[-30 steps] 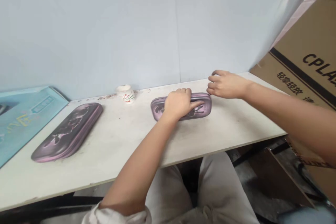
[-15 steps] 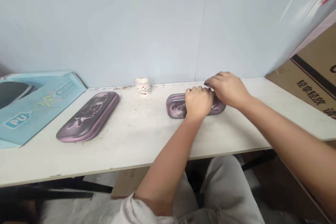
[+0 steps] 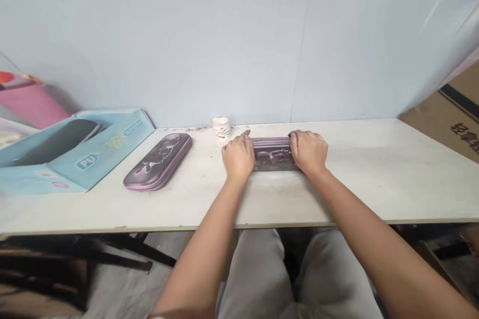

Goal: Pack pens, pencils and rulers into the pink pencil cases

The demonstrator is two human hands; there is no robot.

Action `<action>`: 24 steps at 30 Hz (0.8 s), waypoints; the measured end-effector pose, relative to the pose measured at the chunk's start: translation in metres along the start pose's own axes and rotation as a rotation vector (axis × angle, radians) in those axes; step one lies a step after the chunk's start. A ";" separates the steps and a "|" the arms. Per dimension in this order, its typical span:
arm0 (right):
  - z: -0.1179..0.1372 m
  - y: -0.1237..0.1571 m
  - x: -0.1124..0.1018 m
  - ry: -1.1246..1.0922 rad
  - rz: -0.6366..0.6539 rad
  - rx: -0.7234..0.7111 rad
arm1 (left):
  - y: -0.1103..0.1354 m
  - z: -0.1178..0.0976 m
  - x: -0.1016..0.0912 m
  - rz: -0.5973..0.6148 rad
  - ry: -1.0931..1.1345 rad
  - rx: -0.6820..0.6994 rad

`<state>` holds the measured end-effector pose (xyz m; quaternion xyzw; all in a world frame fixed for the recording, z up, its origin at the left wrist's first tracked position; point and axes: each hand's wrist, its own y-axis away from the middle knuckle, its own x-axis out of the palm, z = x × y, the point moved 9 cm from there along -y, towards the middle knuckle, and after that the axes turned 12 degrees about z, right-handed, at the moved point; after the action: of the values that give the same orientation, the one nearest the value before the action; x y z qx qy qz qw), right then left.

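Note:
A purple embossed case (image 3: 272,155) lies across the white table (image 3: 374,184) near the back wall. My left hand (image 3: 237,157) grips its left end, fingers curled over it. My right hand (image 3: 307,152) grips its right end the same way. Only the middle of the case shows between the two hands. A second, longer purple case (image 3: 158,161) lies untouched to the left, slanted on the table.
A small white paper cup (image 3: 220,127) stands by the wall just behind my left hand. A light blue box (image 3: 75,152) lies at the far left with something pink (image 3: 30,104) behind it. A cardboard carton (image 3: 456,119) stands at the right. My knees are under the table.
The view swung to the left. My right hand came off the top of the case to its right end, and my left hand slid to its left end.

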<state>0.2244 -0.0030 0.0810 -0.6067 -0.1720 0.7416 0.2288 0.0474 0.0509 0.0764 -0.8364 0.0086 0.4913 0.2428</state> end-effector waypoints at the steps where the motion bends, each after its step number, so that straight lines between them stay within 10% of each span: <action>1: 0.001 0.000 0.001 0.006 -0.007 -0.014 | 0.002 0.015 0.001 0.026 0.059 -0.056; 6: 0.006 0.001 0.000 0.015 -0.012 -0.082 | 0.021 0.068 0.025 0.150 0.303 -0.414; 12: -0.007 0.002 -0.004 -0.124 0.065 -0.089 | 0.019 0.039 0.013 -0.045 0.554 -0.450; 18: -0.049 -0.004 -0.039 -0.381 0.022 -0.075 | -0.040 -0.111 -0.021 -0.060 0.263 -0.006; 24: -0.113 0.003 -0.115 -0.540 -0.298 -0.020 | -0.033 -0.268 0.001 -0.069 -0.026 0.445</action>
<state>0.3529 -0.0713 0.1507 -0.3579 -0.3209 0.8325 0.2754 0.2757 -0.0311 0.1961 -0.7555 0.0850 0.4796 0.4381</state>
